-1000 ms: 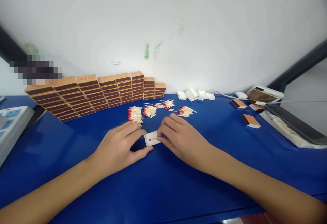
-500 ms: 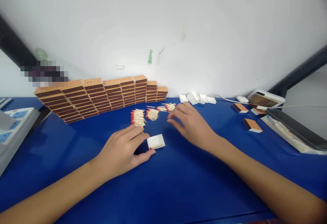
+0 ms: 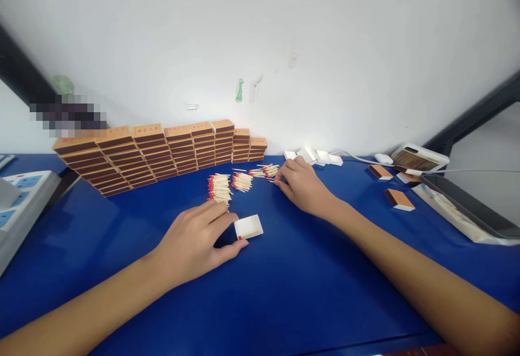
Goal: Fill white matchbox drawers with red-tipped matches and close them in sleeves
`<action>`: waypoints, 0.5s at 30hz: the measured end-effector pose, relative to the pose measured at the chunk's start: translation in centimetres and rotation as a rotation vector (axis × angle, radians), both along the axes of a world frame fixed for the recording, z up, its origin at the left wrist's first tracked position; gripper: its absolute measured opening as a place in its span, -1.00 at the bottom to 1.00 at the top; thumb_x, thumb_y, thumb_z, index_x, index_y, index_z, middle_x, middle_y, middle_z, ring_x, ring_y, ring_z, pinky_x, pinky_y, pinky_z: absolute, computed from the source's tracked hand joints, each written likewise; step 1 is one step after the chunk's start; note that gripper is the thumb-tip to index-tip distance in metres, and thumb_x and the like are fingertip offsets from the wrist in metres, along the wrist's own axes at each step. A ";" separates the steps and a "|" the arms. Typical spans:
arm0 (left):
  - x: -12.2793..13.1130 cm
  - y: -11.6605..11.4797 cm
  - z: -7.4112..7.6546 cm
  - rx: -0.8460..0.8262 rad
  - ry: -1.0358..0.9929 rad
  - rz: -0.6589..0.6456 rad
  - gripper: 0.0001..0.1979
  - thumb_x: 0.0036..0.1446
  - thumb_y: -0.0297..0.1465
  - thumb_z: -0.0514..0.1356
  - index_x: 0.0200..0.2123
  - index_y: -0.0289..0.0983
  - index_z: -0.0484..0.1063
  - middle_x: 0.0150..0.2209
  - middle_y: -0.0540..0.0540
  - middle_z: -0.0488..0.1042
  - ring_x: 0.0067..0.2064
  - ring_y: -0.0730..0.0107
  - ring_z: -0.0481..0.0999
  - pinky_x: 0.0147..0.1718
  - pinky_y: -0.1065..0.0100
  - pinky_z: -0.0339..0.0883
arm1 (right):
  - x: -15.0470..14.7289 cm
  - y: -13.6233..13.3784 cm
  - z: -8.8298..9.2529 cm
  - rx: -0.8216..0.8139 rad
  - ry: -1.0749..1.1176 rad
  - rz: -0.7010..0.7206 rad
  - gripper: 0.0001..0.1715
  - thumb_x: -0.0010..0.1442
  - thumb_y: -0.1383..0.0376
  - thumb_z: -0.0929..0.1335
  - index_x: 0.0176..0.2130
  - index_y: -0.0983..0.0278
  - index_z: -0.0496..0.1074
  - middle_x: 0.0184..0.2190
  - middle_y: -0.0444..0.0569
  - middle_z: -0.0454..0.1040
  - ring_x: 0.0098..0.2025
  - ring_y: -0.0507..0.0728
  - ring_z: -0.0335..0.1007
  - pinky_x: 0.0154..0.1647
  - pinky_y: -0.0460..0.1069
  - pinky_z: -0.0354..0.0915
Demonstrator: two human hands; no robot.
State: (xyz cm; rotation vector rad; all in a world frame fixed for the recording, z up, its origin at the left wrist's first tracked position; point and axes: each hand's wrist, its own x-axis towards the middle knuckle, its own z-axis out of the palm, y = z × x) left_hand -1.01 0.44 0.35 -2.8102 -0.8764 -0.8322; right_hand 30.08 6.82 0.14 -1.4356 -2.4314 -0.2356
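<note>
My left hand [image 3: 194, 242] rests on the blue table [image 3: 260, 291] and pinches the left end of a small white matchbox tray [image 3: 248, 226] between thumb and forefinger. My right hand [image 3: 301, 185] is stretched further back, fingers curled down onto a small pile of red-tipped matches that it mostly hides. Three more bundles of matches [image 3: 220, 187] [image 3: 241, 180] [image 3: 264, 170] lie in a row to its left. What the right fingers hold is hidden.
Stacked brown matchboxes [image 3: 154, 150] line the wall at the back left. Empty white trays [image 3: 314, 155] lie behind my right hand. Loose matchboxes [image 3: 398, 199], a phone [image 3: 420, 157] and a dark tablet [image 3: 471, 201] sit on the right; a power strip [image 3: 18, 199] on the left.
My right hand left the white tray and moved back and right, coming down onto the rightmost match pile. My left hand kept its hold on the tray.
</note>
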 end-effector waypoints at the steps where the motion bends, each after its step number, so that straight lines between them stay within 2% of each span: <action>1: 0.0 0.0 0.0 0.001 0.000 0.000 -0.76 0.36 -0.21 0.33 -0.10 -0.27 0.56 -0.24 -0.10 0.57 -0.22 0.22 0.62 -0.26 0.23 0.51 | -0.1 0.1 -0.1 0.005 -0.012 0.002 -0.73 0.48 0.31 0.25 -0.21 0.28 0.51 -0.16 0.22 0.50 -0.10 0.36 0.29 -0.01 0.25 0.29; 6: 0.1 -0.1 0.0 0.010 -0.008 -0.003 -0.77 0.38 -0.21 0.31 -0.11 -0.26 0.55 -0.24 -0.11 0.58 -0.23 0.23 0.62 -0.24 0.23 0.52 | -0.5 0.5 -0.3 0.028 -0.033 -0.033 -0.72 0.50 0.27 0.25 -0.17 0.30 0.52 -0.11 0.25 0.51 -0.07 0.38 0.27 0.01 0.27 0.28; 12: 0.1 -0.1 -0.1 0.032 -0.015 -0.001 -0.77 0.38 -0.20 0.30 -0.11 -0.26 0.56 -0.24 -0.10 0.60 -0.22 0.24 0.64 -0.21 0.23 0.54 | -0.4 0.7 -0.4 0.027 -0.011 -0.072 -0.81 0.46 0.26 0.35 -0.15 0.30 0.53 -0.15 0.20 0.51 -0.05 0.37 0.30 0.03 0.22 0.26; 15: 0.1 0.0 -0.1 0.030 -0.014 -0.004 -0.76 0.38 -0.20 0.31 -0.11 -0.27 0.56 -0.23 -0.11 0.59 -0.22 0.23 0.63 -0.22 0.22 0.54 | -0.3 0.8 -0.6 0.022 -0.023 -0.077 -0.78 0.48 0.25 0.33 -0.17 0.30 0.53 -0.15 0.20 0.52 -0.07 0.36 0.30 0.02 0.21 0.26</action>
